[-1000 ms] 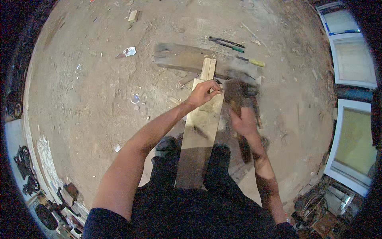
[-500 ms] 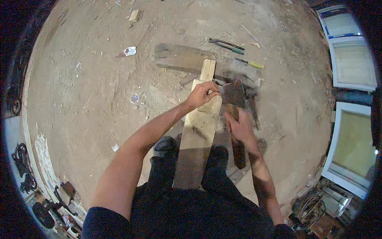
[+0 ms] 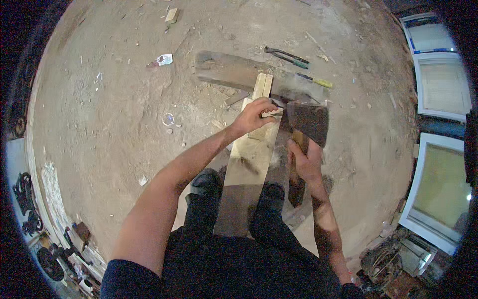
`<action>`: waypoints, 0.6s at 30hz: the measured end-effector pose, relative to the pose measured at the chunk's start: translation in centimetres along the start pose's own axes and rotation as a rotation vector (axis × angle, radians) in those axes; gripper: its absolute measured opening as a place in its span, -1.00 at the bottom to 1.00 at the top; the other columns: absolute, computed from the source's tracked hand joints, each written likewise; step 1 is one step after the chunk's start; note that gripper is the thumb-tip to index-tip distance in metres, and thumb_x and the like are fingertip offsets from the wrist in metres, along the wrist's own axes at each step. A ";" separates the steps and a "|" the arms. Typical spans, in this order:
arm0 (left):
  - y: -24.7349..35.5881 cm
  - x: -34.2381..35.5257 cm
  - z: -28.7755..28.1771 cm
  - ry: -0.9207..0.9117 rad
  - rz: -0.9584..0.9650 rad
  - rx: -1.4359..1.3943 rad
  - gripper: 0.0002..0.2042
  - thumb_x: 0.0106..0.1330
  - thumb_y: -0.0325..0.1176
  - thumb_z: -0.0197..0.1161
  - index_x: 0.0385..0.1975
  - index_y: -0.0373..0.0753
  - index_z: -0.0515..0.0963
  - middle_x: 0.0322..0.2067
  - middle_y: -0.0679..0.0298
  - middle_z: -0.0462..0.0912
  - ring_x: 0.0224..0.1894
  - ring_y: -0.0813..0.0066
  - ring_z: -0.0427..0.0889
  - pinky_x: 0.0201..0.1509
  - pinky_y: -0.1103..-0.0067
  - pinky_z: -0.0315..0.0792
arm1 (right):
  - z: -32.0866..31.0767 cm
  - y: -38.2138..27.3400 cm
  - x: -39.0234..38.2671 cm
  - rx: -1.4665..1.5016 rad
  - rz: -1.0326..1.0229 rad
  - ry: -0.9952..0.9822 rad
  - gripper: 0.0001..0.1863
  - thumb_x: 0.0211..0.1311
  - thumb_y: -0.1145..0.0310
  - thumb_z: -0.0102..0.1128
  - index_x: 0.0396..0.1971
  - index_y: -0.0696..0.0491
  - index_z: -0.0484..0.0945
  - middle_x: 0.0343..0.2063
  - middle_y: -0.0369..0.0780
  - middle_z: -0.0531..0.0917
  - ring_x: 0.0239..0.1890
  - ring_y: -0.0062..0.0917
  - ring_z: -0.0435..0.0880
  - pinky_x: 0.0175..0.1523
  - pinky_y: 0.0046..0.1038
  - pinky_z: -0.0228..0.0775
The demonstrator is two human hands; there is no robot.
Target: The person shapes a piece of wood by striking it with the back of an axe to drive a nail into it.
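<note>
A pale wooden plank (image 3: 246, 167) runs away from between my legs, its narrower far end (image 3: 262, 84) lying over an old wooden beam (image 3: 219, 67). My left hand (image 3: 255, 117) rests over the plank near its right edge, thumb and fingers curled toward each other. Whatever sits at the fingertips is too small to make out. My right hand (image 3: 307, 162) is wrapped around the wooden handle of an axe (image 3: 309, 122). The dark axe head is up to the right of the plank, apart from my left fingers, and its handle points back toward me.
Pincers (image 3: 286, 57) and a yellow-handled tool (image 3: 318, 81) lie beyond and on the beam. A small wood block (image 3: 172, 16) and a scrap of litter (image 3: 164, 60) are on the dirt floor. White-framed windows (image 3: 435, 189) stand at the right.
The axe head has swung right, away from the plank and my left hand. My left thumb and fingers have loosened slightly, staying at the same spot.
</note>
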State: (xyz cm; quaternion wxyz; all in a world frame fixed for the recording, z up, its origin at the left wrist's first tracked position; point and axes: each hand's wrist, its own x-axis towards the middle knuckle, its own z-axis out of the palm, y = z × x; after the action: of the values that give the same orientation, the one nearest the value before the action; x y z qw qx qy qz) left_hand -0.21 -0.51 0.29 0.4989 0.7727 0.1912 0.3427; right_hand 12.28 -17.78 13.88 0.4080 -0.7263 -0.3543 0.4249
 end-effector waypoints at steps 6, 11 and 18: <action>-0.3 -0.2 0.0 -0.098 -0.134 0.032 -0.70 0.14 -0.32 0.50 -0.16 -0.22 0.62 -0.23 0.22 0.65 -0.21 0.34 0.68 -0.18 0.49 0.58 | 0.2 6.0 1.6 -0.367 -0.183 0.070 -0.79 0.37 0.33 0.14 -0.39 0.17 0.50 -0.66 -0.33 0.52 -0.67 -0.64 0.47 -0.53 -0.50 0.31; -0.9 -0.3 -0.2 -0.039 -0.007 0.048 -0.80 0.19 -0.37 0.45 -0.25 -0.22 0.60 -0.36 0.27 0.57 -0.37 0.42 0.62 -0.29 0.50 0.51 | -0.7 1.8 1.2 -0.241 -0.050 -0.051 -0.77 0.38 0.30 0.14 -0.38 0.18 0.52 -0.65 -0.33 0.51 -0.60 -0.66 0.50 -0.46 -0.51 0.34; -0.2 0.0 0.2 -0.087 -0.091 0.011 -0.74 0.12 -0.39 0.50 -0.26 -0.21 0.55 -0.36 0.28 0.53 -0.33 0.45 0.57 -0.26 0.50 0.48 | -0.2 4.9 1.4 -0.417 -0.080 0.067 -0.78 0.37 0.26 0.15 -0.26 0.13 0.55 -0.58 -0.25 0.57 -0.53 -0.56 0.55 -0.38 -0.42 0.38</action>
State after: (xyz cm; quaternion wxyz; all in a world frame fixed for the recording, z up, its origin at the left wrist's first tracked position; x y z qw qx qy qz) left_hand -0.05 -0.54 0.04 0.5176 0.7801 0.2064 0.2846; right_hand 13.79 -18.67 9.12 0.2768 -0.7941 -0.4494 0.3014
